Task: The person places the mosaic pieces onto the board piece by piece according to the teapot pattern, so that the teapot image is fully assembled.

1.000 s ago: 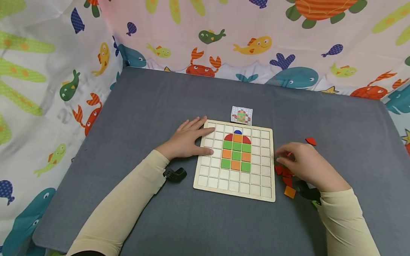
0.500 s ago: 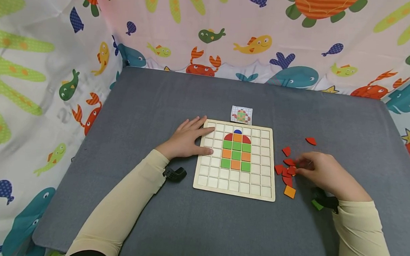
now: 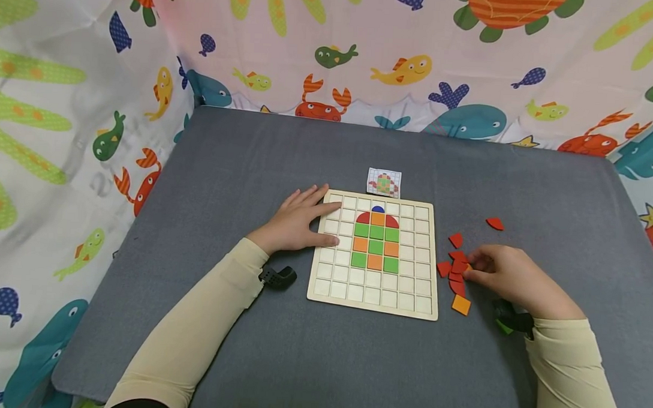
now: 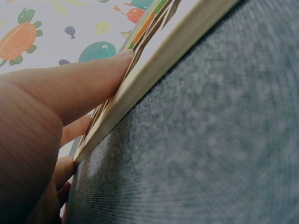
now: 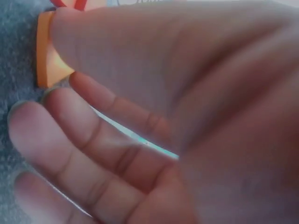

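Observation:
A square wooden grid board lies flat on the table, with green, orange, red and blue pieces set in its middle cells. My left hand rests with spread fingers at the board's left side, its thumb and index finger over the edge. In the left wrist view, the thumb lies on the board's rim. To the right of the board, my right hand pinches an orange tile between thumb and index finger, beside a cluster of red pieces. The head view shows only a sliver of that tile.
A small printed pattern card lies at the board's far edge. One red piece sits apart at the right. Another orange square is near the red cluster, and a green piece is partly hidden by the right wrist strap.
My right hand has moved right, away from the board's edge, uncovering the red pieces. An orange tile now shows at its fingertips. The left hand has stayed in place.

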The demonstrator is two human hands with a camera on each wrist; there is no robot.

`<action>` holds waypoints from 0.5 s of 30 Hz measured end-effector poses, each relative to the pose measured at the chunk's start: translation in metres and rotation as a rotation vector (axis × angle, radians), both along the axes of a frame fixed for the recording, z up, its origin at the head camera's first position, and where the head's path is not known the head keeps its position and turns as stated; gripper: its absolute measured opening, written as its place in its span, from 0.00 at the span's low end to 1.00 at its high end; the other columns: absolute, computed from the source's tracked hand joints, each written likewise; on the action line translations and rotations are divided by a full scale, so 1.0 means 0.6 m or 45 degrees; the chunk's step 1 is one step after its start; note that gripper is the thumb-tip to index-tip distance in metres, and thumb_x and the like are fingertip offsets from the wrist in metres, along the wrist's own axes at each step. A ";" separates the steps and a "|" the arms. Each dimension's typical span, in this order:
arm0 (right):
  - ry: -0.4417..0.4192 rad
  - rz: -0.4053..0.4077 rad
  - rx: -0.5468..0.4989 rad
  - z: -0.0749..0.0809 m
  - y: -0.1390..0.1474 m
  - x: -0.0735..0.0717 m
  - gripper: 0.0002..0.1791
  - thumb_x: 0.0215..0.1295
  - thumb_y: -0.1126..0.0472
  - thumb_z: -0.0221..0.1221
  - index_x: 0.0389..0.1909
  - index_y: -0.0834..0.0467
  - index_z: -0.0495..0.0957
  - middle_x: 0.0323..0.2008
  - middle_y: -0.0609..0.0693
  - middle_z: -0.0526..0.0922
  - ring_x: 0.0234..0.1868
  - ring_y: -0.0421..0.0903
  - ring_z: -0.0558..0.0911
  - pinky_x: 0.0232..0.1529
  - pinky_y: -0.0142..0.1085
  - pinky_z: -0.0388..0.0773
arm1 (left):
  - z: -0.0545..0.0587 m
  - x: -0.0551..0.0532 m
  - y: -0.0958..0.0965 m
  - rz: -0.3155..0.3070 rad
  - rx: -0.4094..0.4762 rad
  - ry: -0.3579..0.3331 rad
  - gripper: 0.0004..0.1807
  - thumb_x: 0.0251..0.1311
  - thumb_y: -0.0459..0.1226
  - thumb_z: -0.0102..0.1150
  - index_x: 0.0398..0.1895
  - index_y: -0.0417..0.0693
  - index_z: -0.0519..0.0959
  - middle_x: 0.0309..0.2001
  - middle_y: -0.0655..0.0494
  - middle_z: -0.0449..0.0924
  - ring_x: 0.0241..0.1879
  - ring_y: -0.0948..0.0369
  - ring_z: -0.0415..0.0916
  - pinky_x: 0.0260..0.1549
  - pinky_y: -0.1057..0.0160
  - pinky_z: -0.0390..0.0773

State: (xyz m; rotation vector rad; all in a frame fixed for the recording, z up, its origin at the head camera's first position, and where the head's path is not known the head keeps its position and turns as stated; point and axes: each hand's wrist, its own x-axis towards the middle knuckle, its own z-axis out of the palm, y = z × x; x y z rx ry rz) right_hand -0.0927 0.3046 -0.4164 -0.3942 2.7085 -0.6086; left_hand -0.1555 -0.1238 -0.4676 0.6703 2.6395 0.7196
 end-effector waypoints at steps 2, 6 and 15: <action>-0.013 -0.008 -0.001 -0.001 -0.002 0.000 0.15 0.64 0.56 0.73 0.41 0.64 0.85 0.31 0.45 0.86 0.33 0.41 0.81 0.34 0.38 0.79 | 0.000 0.000 0.000 0.002 -0.003 0.002 0.47 0.64 0.67 0.63 0.84 0.67 0.60 0.87 0.57 0.39 0.85 0.56 0.32 0.81 0.48 0.29; -0.046 -0.034 0.019 -0.001 -0.002 0.000 0.13 0.65 0.56 0.72 0.38 0.62 0.83 0.30 0.45 0.85 0.32 0.41 0.80 0.32 0.38 0.77 | -0.001 0.000 0.000 0.003 -0.006 0.008 0.47 0.64 0.68 0.62 0.84 0.68 0.60 0.87 0.57 0.39 0.85 0.56 0.32 0.81 0.49 0.29; -0.096 -0.111 0.071 0.003 0.007 0.001 0.16 0.66 0.55 0.71 0.41 0.66 0.84 0.32 0.50 0.86 0.33 0.44 0.81 0.33 0.39 0.78 | 0.001 0.001 0.000 0.006 -0.006 -0.003 0.47 0.64 0.67 0.63 0.84 0.68 0.60 0.87 0.57 0.39 0.86 0.57 0.31 0.81 0.49 0.28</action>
